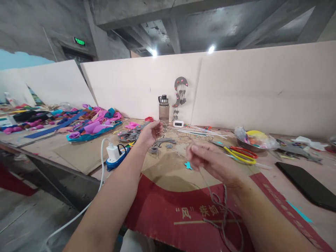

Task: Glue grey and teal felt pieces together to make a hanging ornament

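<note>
My left hand (152,134) is raised over the middle of the table, thumb and fingers pinched together. A thin strand shows at its fingertips, and more grey cord hangs just below it. Closer to me, my right hand (206,159) is closed and slightly blurred, with a grey cord (224,213) running down from its fingers. The cord's loose loops lie on the red-printed cardboard (162,210). Between the hands lie a small turquoise cutout (188,165) and grey felt-like pieces (166,141).
Scissors with yellow handles (243,156), a bowl (256,141) of small items and a black phone (306,185) lie on the right. A blue power strip (117,161) and colourful scraps (96,122) are left. A bottle (164,112) and moon-shaped hanging ornament (180,84) stand out behind.
</note>
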Demonstrator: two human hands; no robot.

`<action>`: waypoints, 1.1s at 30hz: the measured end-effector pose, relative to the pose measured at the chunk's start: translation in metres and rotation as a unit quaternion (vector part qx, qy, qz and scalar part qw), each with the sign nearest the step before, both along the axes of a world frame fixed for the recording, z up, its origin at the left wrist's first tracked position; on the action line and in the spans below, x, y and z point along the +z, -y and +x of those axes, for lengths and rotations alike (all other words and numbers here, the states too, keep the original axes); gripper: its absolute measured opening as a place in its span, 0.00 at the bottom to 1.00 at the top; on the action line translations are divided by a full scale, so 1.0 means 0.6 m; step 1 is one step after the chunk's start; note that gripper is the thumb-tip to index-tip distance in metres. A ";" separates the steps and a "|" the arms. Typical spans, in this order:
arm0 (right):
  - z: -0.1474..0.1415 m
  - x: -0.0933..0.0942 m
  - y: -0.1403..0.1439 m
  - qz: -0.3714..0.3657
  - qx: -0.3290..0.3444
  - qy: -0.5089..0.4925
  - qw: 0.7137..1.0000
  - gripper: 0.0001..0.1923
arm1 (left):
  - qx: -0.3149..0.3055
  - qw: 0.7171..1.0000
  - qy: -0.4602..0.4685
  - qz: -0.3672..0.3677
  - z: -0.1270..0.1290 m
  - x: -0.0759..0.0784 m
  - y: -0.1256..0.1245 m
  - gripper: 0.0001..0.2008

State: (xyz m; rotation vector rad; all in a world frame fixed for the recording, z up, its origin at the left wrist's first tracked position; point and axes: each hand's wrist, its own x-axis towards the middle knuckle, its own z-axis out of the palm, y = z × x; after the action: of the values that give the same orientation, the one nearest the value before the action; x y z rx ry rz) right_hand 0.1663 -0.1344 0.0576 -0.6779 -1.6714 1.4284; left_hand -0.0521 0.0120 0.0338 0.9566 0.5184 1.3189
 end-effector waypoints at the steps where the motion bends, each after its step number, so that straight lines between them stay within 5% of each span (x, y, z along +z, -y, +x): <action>1: 0.005 0.004 0.003 0.005 0.076 0.077 0.994 0.18 | -0.048 0.999 -0.010 0.016 0.005 0.002 0.009 0.08; 3: 0.012 0.003 0.003 0.006 0.171 0.180 0.969 0.24 | -0.127 0.990 -0.019 0.056 0.014 0.008 0.032 0.10; 4: 0.012 -0.002 -0.001 0.002 0.164 0.190 0.968 0.27 | -0.157 0.984 -0.023 0.083 0.018 0.011 0.045 0.11; 7: -0.001 -0.032 -0.025 -0.040 -0.036 0.096 0.994 0.30 | -0.213 0.962 -0.012 0.168 0.027 0.018 0.079 0.14; 9: -0.020 -0.057 -0.041 -0.130 -0.107 0.009 0.986 0.26 | -0.247 0.946 -0.032 0.207 0.034 0.021 0.093 0.16; 14: -0.068 -0.095 -0.049 -0.220 0.007 -0.072 0.973 0.24 | -0.307 0.897 -0.145 0.283 0.047 0.025 0.100 0.15; 20: -0.063 -0.097 -0.049 -0.212 0.045 -0.081 0.973 0.20 | -0.232 0.870 -0.199 0.387 0.046 0.030 0.096 0.09; 24: -0.053 -0.090 -0.049 -0.193 -0.005 -0.143 0.971 0.16 | -0.182 0.904 -0.121 0.368 0.050 0.026 0.089 0.19; 28: -0.048 -0.080 -0.046 -0.170 -0.039 -0.157 0.972 0.12 | -0.112 0.954 -0.143 0.237 0.054 0.014 0.068 0.24; 30: -0.047 -0.077 -0.045 -0.162 -0.050 -0.154 0.973 0.13 | -0.113 0.952 -0.232 0.164 0.055 0.004 0.060 0.26; 33: -0.044 -0.074 -0.047 -0.154 -0.057 -0.161 0.973 0.13 | -0.207 0.910 -0.345 0.097 0.053 -0.011 0.058 0.29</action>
State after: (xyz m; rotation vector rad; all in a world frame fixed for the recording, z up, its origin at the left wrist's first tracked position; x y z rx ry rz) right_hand 0.1402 -0.1059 0.0131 -0.6571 -1.1568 1.6339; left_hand -0.0202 -0.0225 0.0269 1.6145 0.6736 0.6278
